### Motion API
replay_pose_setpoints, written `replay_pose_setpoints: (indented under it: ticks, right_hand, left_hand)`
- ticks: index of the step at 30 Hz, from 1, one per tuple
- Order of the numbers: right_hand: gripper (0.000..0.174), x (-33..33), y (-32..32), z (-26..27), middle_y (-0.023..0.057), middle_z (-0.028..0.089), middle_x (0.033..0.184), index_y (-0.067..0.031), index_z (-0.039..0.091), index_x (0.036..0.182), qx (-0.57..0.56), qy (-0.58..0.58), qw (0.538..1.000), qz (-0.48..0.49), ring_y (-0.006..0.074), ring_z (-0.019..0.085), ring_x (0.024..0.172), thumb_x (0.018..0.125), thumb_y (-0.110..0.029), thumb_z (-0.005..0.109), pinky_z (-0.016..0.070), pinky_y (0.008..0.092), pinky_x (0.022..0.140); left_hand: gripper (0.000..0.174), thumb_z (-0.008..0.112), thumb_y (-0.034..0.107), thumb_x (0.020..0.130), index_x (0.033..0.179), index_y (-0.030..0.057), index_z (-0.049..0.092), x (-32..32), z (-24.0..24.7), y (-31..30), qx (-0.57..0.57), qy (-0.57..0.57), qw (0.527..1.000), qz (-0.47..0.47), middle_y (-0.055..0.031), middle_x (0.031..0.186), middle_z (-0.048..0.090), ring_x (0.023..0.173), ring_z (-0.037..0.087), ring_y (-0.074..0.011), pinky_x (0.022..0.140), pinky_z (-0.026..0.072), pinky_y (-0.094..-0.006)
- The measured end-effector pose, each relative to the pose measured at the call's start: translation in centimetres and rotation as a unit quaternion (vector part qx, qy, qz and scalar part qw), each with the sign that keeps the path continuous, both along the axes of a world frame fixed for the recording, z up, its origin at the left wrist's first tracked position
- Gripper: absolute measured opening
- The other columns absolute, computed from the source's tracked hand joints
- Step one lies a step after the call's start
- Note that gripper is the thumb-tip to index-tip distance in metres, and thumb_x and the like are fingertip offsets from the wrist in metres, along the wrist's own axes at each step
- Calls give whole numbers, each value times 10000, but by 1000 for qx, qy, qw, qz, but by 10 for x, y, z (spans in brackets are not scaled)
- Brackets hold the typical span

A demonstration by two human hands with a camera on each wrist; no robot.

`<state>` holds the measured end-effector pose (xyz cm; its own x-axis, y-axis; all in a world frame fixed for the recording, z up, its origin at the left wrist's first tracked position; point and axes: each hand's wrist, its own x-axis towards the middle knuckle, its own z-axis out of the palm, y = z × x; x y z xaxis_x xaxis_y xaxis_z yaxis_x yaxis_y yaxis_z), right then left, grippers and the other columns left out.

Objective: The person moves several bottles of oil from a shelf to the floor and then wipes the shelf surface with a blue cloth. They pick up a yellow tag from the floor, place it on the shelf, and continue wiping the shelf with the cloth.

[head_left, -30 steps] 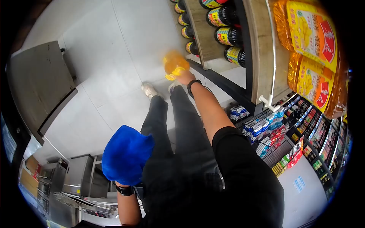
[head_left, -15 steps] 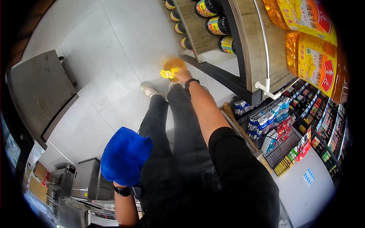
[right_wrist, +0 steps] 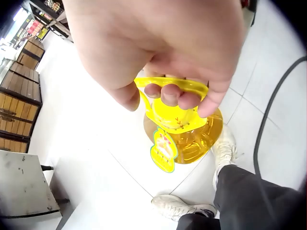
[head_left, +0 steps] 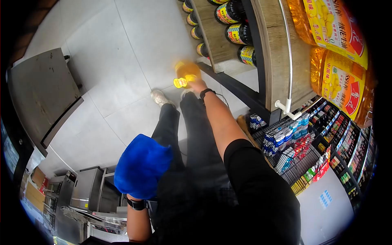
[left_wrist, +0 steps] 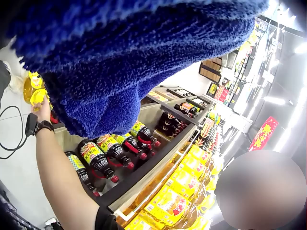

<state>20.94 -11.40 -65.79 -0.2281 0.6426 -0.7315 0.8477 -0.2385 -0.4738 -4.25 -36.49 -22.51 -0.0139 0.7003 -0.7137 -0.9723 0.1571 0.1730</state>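
Observation:
My right hand (right_wrist: 158, 43) grips the yellow carrying handle (right_wrist: 189, 85) of a bottle of golden cooking oil (right_wrist: 199, 143), its fingers curled under the handle. In the head view the oil bottle (head_left: 191, 69) hangs low by the right foot, beside the shelf's base, slightly blurred. A yellow paper tag (right_wrist: 164, 151) dangles from its neck. A blue plush cloth (head_left: 141, 165) covers my left hand, which is held near the left thigh, and hides all its fingers. The left wrist view shows the cloth (left_wrist: 144, 62) up close.
To the right stands a wooden shelf (head_left: 281, 53) with large oil bottles (head_left: 343, 85) on top and dark sauce bottles (head_left: 239, 33) below. A wire rack (head_left: 290, 143) of packets is behind it. A grey metal cabinet (head_left: 45, 92) stands on the left of the tiled floor (head_left: 106, 61).
The cloth-covered left hand has shifted slightly to the right. The oil bottle stays in my right hand, swinging a little. The head view has turned slightly back and forth.

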Motion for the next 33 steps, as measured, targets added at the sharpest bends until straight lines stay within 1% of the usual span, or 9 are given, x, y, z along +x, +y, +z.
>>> replay_pose_setpoints:
  ticks: [2, 5, 8, 11, 19, 22, 29, 31, 33]
  right_hand:
    - [471, -5, 5, -3, 239, 656, 1091, -33, 661, 1114, -15, -11, 1000, 8, 387, 606, 1061, 813, -385, 575, 479, 439, 899]
    - [452, -22, 17, 19, 245, 653, 1080, -42, 670, 1080, -23, 3, 1000, 2, 401, 600, 1053, 793, -373, 558, 477, 456, 894]
    - [442, -21, 18, 3, 236, 657, 1085, -49, 665, 1094, -18, 9, 1000, 4, 385, 602, 1060, 802, -364, 561, 476, 441, 895]
    - [439, -17, 23, 1, 219, 661, 1110, -58, 652, 1151, -37, -29, 999, 25, 356, 604, 1080, 824, -340, 575, 475, 409, 901]
    - [430, -21, 58, -5, 227, 667, 1073, -49, 663, 1111, -13, -47, 997, 52, 356, 632, 1025, 825, -356, 573, 489, 420, 870]
    - [428, -15, 71, -17, 232, 670, 1056, -42, 667, 1091, -18, -21, 1000, -1, 361, 633, 1022, 821, -362, 576, 492, 430, 865]
    - [433, -29, 88, -20, 251, 664, 1029, -10, 659, 1068, 18, -13, 1000, 11, 396, 627, 997, 819, -353, 572, 490, 450, 844]
    - [438, -32, 92, -21, 258, 656, 1044, -6, 656, 1071, -5, -5, 1000, -9, 400, 618, 1014, 821, -354, 565, 486, 449, 852]
    - [452, -31, 95, -18, 259, 653, 1056, -7, 661, 1068, -14, -25, 1000, -2, 403, 605, 1039, 844, -383, 551, 477, 453, 878]
  left_hand:
    - [628, 353, 469, 1022, 1517, 94, 261, 2, 2, 4, 16, -5, 1000, 13, -126, 1537, 340, 1390, 350, -323, 1157, 246, -496]
    - [645, 377, 466, 1021, 1533, 109, 216, -9, -25, -65, -47, 121, 989, -76, -111, 1572, 272, 1425, 288, -310, 1181, 200, -480]
    - [657, 380, 486, 1014, 1532, 113, 225, -10, -11, -47, -33, 75, 996, -31, -110, 1571, 274, 1425, 288, -313, 1181, 194, -490]
    - [640, 370, 486, 1012, 1513, 98, 275, -2, 8, 2, -28, 73, 996, -36, -133, 1524, 362, 1383, 363, -336, 1148, 264, -502]
    - [620, 392, 470, 1010, 1486, 80, 326, 25, 5, 31, -51, 66, 997, -5, -142, 1482, 420, 1329, 429, -326, 1132, 301, -476]
    - [610, 394, 459, 1012, 1484, 78, 329, 33, 5, 38, -67, 57, 996, 0, -140, 1477, 428, 1322, 438, -318, 1125, 314, -468]
    - [604, 390, 461, 1012, 1482, 85, 337, 41, -11, 61, -70, 50, 996, 32, -127, 1475, 436, 1325, 441, -313, 1116, 333, -465]
    - [598, 388, 458, 1014, 1482, 88, 338, 40, -21, 44, -85, 135, 985, -61, -123, 1478, 432, 1330, 437, -311, 1117, 332, -464]
    - [590, 389, 449, 1016, 1482, 89, 338, 43, -25, 44, -67, 133, 987, -62, -120, 1481, 430, 1333, 435, -308, 1119, 331, -461]
